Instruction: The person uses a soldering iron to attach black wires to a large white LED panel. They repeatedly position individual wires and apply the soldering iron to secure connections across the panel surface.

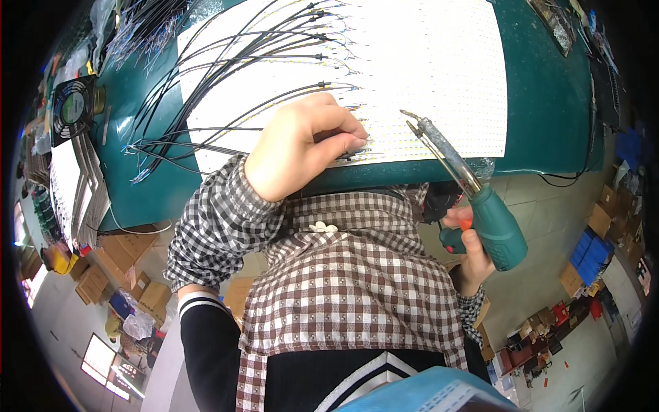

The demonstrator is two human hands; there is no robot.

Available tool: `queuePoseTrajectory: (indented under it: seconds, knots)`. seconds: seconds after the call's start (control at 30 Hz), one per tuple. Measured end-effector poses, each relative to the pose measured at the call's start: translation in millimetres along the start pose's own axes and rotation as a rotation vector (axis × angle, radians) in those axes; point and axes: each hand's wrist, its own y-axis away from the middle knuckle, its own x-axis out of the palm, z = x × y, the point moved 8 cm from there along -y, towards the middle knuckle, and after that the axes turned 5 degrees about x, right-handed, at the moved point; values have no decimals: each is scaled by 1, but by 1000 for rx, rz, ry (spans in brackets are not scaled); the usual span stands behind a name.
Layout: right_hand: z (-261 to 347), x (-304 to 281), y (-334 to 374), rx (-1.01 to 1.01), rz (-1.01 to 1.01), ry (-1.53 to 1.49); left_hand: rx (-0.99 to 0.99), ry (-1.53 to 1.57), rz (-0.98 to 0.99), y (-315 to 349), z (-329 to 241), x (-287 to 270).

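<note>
My left hand (302, 141) is over the near part of a white circuit board (446, 82), thumb and forefinger pinched on a thin wire mostly hidden by the fingertips. Black cables (226, 75) with thin coloured wire ends lie across the board's left half, several ending in a row up its middle. Two or more pass under my left hand. In my right hand (473, 257), past the table's near edge, is a green-handled soldering gun (498, 230). Its metal tip (412, 118) and the thin tube beside it point up and left, above the board and apart from my left fingers.
The board lies on a green tabletop (546, 103). At the left stand a small black fan (72, 108) and a stack of white sheets (86, 182). A bundle of loose wires (144, 31) lies at the far left. Cardboard boxes (130, 257) stand on the floor.
</note>
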Motion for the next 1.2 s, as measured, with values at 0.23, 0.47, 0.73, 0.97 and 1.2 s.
queuePoseTrajectory:
  seconds: [0.23,0.47,0.73,0.97,1.2]
  knots:
    - [-9,-5,3,43,43,-38,-62,95,-111,1,2,-1]
    - [2,1,1,10,-9,2,186,103,-129,-1,-7,-3]
    - [-5,-3,4,23,14,-20,139,0,-85,-3,-12,-3]
    - [-3,-3,5,15,-28,-20,-147,245,-43,-2,9,3]
    - [-1,-1,4,22,-22,-23,-23,188,-104,-1,3,1]
